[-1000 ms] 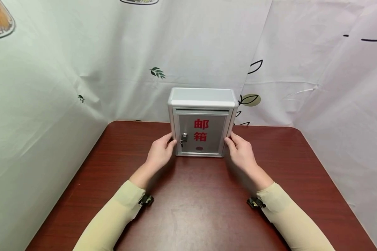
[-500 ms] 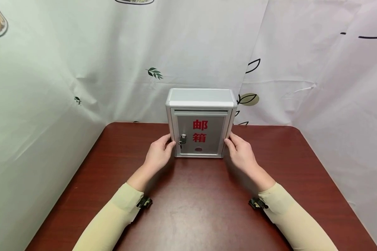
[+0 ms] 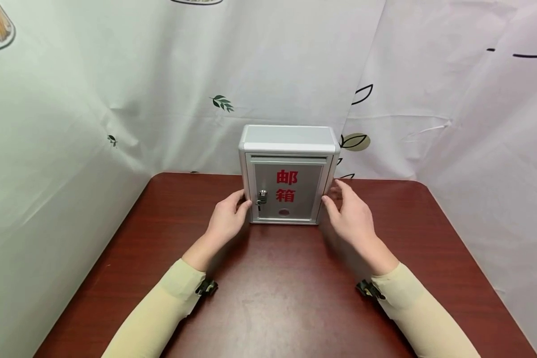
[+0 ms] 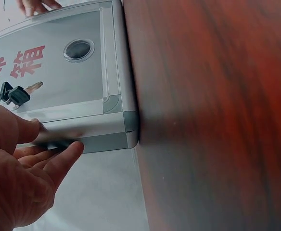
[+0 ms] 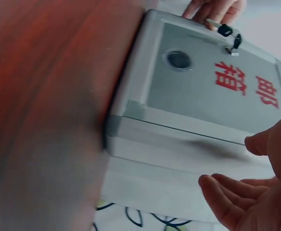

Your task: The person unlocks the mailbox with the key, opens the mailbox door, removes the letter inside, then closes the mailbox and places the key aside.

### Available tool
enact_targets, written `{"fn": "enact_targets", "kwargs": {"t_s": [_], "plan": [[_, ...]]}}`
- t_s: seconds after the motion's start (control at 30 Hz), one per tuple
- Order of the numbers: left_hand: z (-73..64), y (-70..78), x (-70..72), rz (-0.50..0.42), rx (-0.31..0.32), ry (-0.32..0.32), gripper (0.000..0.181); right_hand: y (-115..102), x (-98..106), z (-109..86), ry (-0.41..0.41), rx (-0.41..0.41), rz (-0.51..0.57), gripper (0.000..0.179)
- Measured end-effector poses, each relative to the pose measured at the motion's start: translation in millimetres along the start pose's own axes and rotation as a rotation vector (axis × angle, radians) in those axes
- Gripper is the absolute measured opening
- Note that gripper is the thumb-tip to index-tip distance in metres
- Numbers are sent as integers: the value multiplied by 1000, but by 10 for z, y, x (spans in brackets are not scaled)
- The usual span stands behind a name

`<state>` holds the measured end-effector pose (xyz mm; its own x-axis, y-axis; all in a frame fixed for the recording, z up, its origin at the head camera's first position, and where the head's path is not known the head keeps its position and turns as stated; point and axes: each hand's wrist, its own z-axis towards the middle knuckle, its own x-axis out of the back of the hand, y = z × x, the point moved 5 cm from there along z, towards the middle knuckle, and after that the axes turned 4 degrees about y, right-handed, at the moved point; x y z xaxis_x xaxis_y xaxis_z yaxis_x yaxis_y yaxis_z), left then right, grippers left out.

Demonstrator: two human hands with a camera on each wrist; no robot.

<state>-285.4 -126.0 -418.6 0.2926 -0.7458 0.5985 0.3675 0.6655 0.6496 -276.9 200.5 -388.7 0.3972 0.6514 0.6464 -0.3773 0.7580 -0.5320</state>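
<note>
A silver metal mailbox (image 3: 288, 171) with two red characters stands upright at the back of the table. Keys (image 3: 259, 204) hang from the lock on the left of its door. My left hand (image 3: 225, 216) holds the lower left side, thumb at the front edge and fingers along the side wall; the left wrist view also shows this hand (image 4: 22, 168). On the other side, my right hand (image 3: 351, 216) has its thumb tip right by the front edge. In the right wrist view, the fingers of this hand (image 5: 256, 192) are spread away from the side wall.
A reddish-brown wooden table (image 3: 268, 293) lies under both forearms. White printed sheets (image 3: 291, 59) hang behind the mailbox and along both sides. A round dark window (image 5: 178, 60) sits low on the mailbox door.
My right hand has loosened from the mailbox and shifted slightly right, its fingers coming off the side. The left hand and the mailbox stay in place; the head view sways slightly.
</note>
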Motion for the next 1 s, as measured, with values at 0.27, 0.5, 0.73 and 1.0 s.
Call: {"fn": "enact_targets", "kwargs": {"t_s": [0.27, 0.5, 0.73, 1.0], "plan": [[7, 9, 1, -5, 7, -13, 40, -228, 145, -64, 109, 77, 69, 29], [10, 4, 3, -14, 17, -12, 39, -365, 8, -125, 15, 123, 116, 30], [1, 2, 10, -7, 19, -14, 40, -516, -198, -178, -47, 168, 118, 33], [-2, 24, 8, -4, 8, -10, 39, -708, -431, -132, -113, 195, 109, 39]]}}
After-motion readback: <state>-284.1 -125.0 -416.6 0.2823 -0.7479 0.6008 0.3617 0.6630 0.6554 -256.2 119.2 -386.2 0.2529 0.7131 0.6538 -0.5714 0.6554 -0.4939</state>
